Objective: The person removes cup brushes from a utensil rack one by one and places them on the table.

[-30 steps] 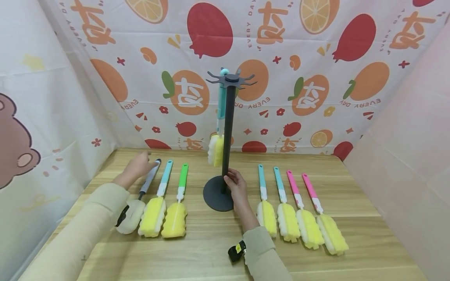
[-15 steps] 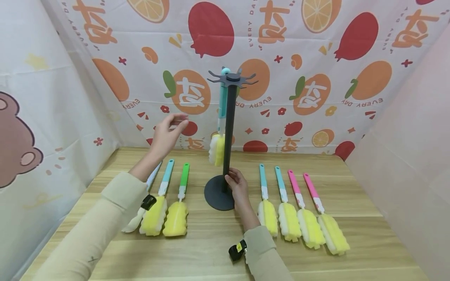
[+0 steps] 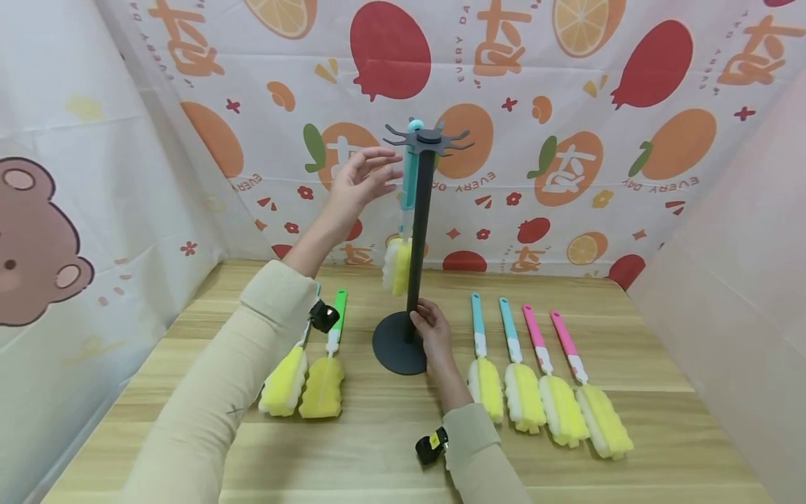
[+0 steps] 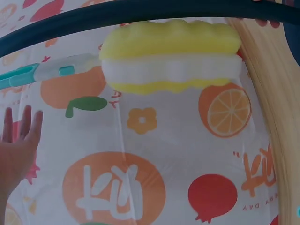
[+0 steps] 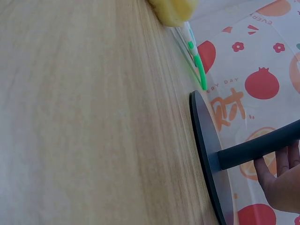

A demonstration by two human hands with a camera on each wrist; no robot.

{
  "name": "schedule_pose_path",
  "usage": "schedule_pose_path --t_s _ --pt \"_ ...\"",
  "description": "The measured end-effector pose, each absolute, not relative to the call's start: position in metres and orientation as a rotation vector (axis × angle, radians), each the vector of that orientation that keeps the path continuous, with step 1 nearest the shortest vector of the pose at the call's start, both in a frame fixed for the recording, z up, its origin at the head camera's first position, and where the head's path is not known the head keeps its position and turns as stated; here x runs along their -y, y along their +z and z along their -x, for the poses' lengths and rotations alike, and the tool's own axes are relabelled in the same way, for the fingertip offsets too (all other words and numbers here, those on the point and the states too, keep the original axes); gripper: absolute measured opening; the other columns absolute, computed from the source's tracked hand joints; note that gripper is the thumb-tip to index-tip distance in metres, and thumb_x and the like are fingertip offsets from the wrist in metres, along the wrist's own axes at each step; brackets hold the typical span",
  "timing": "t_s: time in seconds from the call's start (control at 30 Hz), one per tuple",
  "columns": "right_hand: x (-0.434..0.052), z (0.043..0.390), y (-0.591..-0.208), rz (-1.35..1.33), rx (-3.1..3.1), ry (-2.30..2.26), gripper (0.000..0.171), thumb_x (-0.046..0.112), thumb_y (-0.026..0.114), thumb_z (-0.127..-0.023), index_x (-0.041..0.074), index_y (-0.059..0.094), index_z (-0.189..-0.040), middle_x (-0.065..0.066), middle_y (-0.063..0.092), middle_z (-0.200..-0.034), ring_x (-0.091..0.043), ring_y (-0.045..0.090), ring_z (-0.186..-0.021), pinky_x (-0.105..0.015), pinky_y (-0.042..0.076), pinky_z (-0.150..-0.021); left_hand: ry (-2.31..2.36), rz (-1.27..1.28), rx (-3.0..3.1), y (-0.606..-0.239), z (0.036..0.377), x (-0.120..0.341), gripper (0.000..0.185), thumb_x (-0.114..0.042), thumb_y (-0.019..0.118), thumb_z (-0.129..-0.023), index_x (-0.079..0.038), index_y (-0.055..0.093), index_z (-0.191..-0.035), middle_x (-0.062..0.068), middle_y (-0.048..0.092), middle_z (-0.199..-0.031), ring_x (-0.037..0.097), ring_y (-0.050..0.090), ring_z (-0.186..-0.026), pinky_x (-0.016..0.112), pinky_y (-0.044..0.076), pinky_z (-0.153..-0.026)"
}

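A black stand point(image 3: 420, 231) with a ring of hooks on top stands upright on its round base. One sponge bottle brush point(image 3: 397, 266) with a turquoise handle hangs from a hook on its far left side. My left hand point(image 3: 359, 185) is raised beside that handle, fingers loosely extended and holding nothing; in the left wrist view the fingers point(image 4: 35, 124) are apart from the hanging brush point(image 4: 168, 56). Low on the pole, my right hand point(image 3: 434, 332) grips the stand just above the base, thumb on the near side; the right wrist view shows its fingers point(image 5: 281, 161) against the pole.
Left of the stand lie a brush with a green handle point(image 3: 322, 388) and another yellow-white brush point(image 3: 285, 381), partly behind my left sleeve. Several brushes point(image 3: 525, 399) with blue and pink handles lie in a row on the right. A fruit-print cloth point(image 3: 504, 238) hangs behind the table.
My left hand has risen from the handle of the leftmost brush on the table, moving up and right to the hanging brush. My right hand stays on the pole; the view shifts slightly.
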State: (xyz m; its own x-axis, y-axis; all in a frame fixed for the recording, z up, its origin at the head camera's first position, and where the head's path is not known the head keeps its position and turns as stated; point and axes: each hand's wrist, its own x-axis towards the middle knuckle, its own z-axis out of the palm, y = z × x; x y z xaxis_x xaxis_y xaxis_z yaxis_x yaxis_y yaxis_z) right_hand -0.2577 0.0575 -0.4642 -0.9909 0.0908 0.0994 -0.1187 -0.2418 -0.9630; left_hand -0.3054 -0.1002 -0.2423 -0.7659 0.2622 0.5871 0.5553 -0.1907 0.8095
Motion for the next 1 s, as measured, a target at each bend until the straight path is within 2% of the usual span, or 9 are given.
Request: schedule_pose_path --t_s 0.2,0.47,0.73,1.0 --pt "-0.058 0.257 -0.464 -0.054 1.847 2.382 0.031 0.006 0.057 -0.091 -0.001 0.053 -0.121 -0.009 0.058 -0.109 -0.022 0.053 -0.103 -0.045 0.038 -0.094 -2.222 0.976 1.829 -0.246 0.310 0.093 0.030 -0.007 0.052 -0.094 -0.009 0.046 -0.123 0.015 0.050 -0.125 0.027 0.051 -0.109 0.040 0.039 -0.094" --pt "-0.058 0.257 -0.466 -0.071 1.849 2.359 0.029 0.009 0.059 -0.090 0.000 0.055 -0.118 -0.011 0.058 -0.110 -0.024 0.054 -0.104 -0.045 0.038 -0.094 -2.386 1.047 1.734 -0.249 0.312 0.085 0.028 -0.002 0.047 -0.095 -0.015 0.048 -0.119 0.013 0.056 -0.110 0.026 0.054 -0.098 0.042 0.040 -0.092" --pt "-0.058 0.255 -0.464 -0.065 1.846 2.358 0.029 0.010 0.059 -0.090 0.001 0.056 -0.118 -0.010 0.059 -0.110 -0.024 0.054 -0.104 -0.044 0.039 -0.093 -2.432 1.036 1.686 -0.250 0.312 0.081 0.028 0.000 0.046 -0.095 -0.017 0.049 -0.117 0.010 0.057 -0.106 0.026 0.054 -0.099 0.040 0.043 -0.088" --pt "-0.058 0.257 -0.466 -0.056 1.837 2.372 0.029 0.009 0.059 -0.090 0.000 0.055 -0.118 -0.010 0.059 -0.109 -0.024 0.054 -0.103 -0.044 0.039 -0.094 -2.534 1.038 1.583 -0.252 0.312 0.079 0.029 0.004 0.044 -0.094 -0.017 0.050 -0.113 0.009 0.057 -0.100 0.023 0.054 -0.093 0.035 0.045 -0.082"
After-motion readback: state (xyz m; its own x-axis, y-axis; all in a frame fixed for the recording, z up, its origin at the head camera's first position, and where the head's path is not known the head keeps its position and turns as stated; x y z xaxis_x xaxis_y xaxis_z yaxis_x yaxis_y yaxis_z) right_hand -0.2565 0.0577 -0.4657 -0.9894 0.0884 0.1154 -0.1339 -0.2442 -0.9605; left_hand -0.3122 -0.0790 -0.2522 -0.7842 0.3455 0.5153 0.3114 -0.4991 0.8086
